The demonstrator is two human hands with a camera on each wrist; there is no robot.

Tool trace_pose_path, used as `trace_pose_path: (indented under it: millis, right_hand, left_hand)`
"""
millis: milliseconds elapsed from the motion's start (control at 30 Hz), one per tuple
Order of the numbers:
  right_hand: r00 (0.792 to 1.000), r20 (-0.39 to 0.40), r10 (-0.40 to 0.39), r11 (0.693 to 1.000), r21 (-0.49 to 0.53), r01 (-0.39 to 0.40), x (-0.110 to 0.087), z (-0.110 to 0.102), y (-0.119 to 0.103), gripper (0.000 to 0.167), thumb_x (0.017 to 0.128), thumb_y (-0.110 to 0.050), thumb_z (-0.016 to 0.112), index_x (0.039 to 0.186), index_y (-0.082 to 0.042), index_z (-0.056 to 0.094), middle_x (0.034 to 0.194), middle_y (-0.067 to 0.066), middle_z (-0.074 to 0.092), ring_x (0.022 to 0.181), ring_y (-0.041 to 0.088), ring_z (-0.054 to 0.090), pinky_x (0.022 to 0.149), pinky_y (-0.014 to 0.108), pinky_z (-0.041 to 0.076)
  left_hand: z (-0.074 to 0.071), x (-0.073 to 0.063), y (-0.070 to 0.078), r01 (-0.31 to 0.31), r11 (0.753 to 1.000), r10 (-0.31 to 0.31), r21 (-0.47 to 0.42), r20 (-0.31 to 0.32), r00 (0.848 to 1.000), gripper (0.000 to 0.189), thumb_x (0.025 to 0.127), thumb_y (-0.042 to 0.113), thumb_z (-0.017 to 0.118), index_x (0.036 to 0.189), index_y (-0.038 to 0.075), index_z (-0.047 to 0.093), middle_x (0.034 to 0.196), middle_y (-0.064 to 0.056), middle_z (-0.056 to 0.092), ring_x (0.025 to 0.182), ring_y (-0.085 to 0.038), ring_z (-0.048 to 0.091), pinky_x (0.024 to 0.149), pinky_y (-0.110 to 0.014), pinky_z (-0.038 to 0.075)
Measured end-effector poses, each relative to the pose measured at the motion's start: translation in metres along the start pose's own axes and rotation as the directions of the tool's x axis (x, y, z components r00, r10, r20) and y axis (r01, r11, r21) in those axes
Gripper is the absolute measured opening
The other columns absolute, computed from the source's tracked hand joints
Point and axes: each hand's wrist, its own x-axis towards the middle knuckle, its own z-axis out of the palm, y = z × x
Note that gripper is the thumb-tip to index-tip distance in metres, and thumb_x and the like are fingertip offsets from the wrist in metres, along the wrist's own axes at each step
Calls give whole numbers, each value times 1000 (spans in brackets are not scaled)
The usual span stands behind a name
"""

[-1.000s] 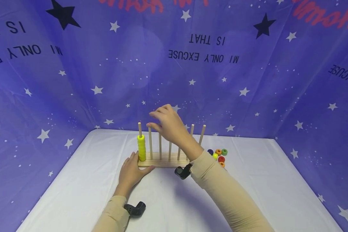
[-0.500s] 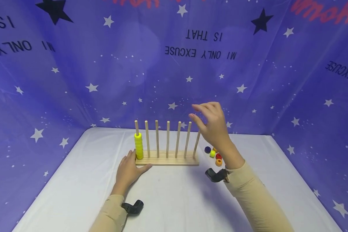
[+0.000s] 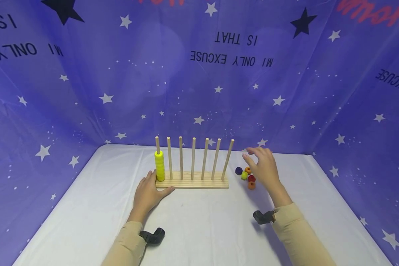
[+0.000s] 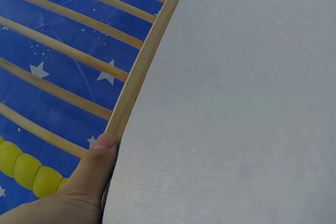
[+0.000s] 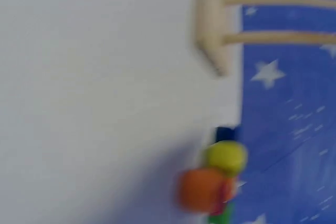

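Note:
A wooden peg stand (image 3: 193,183) with a row of upright pegs stands on the white-covered table. Yellow beads (image 3: 159,166) are stacked on its leftmost peg; the other pegs are bare. My left hand (image 3: 148,195) holds the stand's left end, the thumb (image 4: 100,153) along the front edge of the base and the fingers at the side. Over at the right, my right hand (image 3: 265,168) hovers beside the loose beads, thumb and fingers apart, nothing between them. Among those beads are a dark blue one (image 3: 239,171), a yellow-green one (image 3: 244,176), a red one (image 3: 251,178) and orange ones (image 3: 251,185).
A green bead (image 5: 220,214) shows partly behind the others in the right wrist view. White cloth (image 3: 199,229) covers the table. A purple curtain (image 3: 199,99) printed with stars and lettering surrounds its back and sides.
My right hand has moved from above the stand's left pegs to the right and down toward the loose beads. The left hand stays on the stand.

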Motion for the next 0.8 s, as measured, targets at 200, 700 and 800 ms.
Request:
trace_pose_path:
  millis: [200,700,800]
  right_hand:
    - [990,130,61,996,-68,-53,-17,20,32,39,96,-32,66,125,-7,66,110,12,70,107,33,55,95,53,46]
    - [973,231,2,990,-140,31,-38,39,55,33,84,-32,79,110,-12,73,100,4,73,93,29,59,83,47,48]
    - [971,238,12,986,-163,27,-39,39,55,33,84,-33,80,110,-14,73,102,4,73,92,29,58,81,46,48]
  left_hand:
    - [-1,-1,0,1,1000,-1,-1,4,1000,110,77,69,71,154,1,30,155,-23,40,148,-41,30,124,-54,21]
    - [-1,-1,0,-4,1000,4,-10,0,1000,110,77,68,72,154,1,30,155,-23,40,148,-42,30,124,-55,20]
    - [0,-1,0,-3,1000,3,-9,1,1000,110,77,69,71,154,2,30,155,-22,40,148,-41,30,124,-55,20]
